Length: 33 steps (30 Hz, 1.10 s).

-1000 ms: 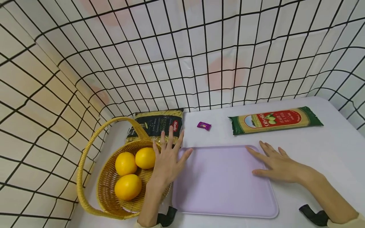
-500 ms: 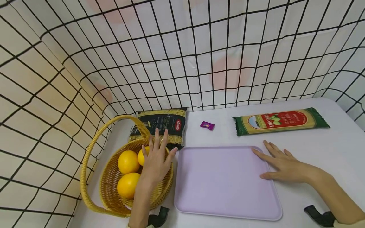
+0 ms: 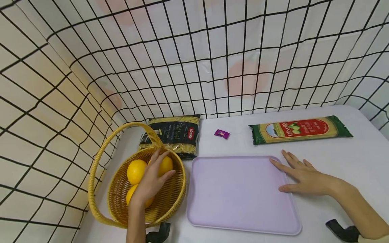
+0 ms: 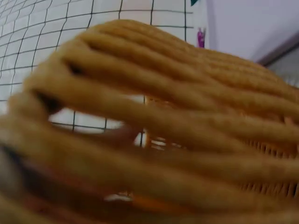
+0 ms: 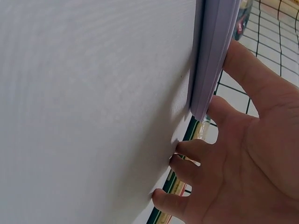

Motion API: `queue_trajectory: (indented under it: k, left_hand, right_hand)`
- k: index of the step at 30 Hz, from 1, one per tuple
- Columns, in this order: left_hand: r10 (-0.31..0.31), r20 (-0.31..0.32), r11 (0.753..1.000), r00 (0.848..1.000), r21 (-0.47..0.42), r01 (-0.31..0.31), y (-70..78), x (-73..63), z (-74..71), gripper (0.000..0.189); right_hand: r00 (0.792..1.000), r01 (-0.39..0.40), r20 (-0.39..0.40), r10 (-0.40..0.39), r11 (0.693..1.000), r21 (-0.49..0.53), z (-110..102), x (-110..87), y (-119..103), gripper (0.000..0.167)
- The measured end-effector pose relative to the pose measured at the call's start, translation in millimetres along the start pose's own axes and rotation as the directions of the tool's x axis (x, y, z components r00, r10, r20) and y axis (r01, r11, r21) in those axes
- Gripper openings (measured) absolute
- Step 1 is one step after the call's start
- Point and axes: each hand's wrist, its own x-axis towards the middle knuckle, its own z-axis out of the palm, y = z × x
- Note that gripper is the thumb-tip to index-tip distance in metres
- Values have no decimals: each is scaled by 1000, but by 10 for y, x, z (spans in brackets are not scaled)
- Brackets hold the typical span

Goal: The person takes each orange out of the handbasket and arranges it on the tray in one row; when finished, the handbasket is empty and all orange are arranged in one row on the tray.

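My left hand [image 3: 152, 179] is inside the yellow wicker basket [image 3: 175, 197], its fingers spread over the far right orange [image 3: 165, 166]. The thumb lies along that fruit's near side. Two more oranges sit beside it: one at the left [image 3: 136, 171], another partly covered by my hand. In the left wrist view, blurred basket weave [image 4: 140, 79] hides the hand's contact with the fruit. My right hand [image 3: 299, 177] rests with spread fingers at the right rim of the lilac tray [image 3: 240, 192]. In the right wrist view, its thumb and index finger touch the tray's edge [image 5: 215, 56], other fingertips on the tablecloth.
Behind the basket lies a dark bag of penne [image 3: 179, 135]. A small purple wrapped candy [image 3: 222, 134] lies beyond the tray. At the back right is a long pack of spaghetti [image 3: 301, 130]. Black wire grid [image 3: 243, 77] borders the table at the back and sides.
My left hand has moved left and down from above the basket's right rim into the basket, onto an orange. The right hand stays at the tray's edge. The whole view has shifted slightly.
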Motion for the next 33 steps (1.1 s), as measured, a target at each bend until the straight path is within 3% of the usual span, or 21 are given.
queue_trajectory:
  k: [9,16,21,28,33]
  left_hand:
    - [-85,-66,996,994,6,86,0,51,-43,50]
    - [-140,-108,989,984,32,144,-18,69,-42,52]
    - [-132,-159,989,978,47,141,-15,72,-21,51]
    - [-107,-99,994,989,28,110,-8,65,-31,49]
    - [-90,-113,995,990,42,95,-1,66,-17,49]
  right_hand:
    - [1000,6,-7,-6,1000,-5,15,-10,17,91]
    - [1000,10,-11,-10,1000,-4,0,-4,22,90]
    - [1000,13,-16,-13,1000,-1,16,-14,29,91]
    - [1000,10,-16,-10,1000,-9,21,-11,27,91]
    - [1000,8,-14,-8,1000,1,22,-14,24,91]
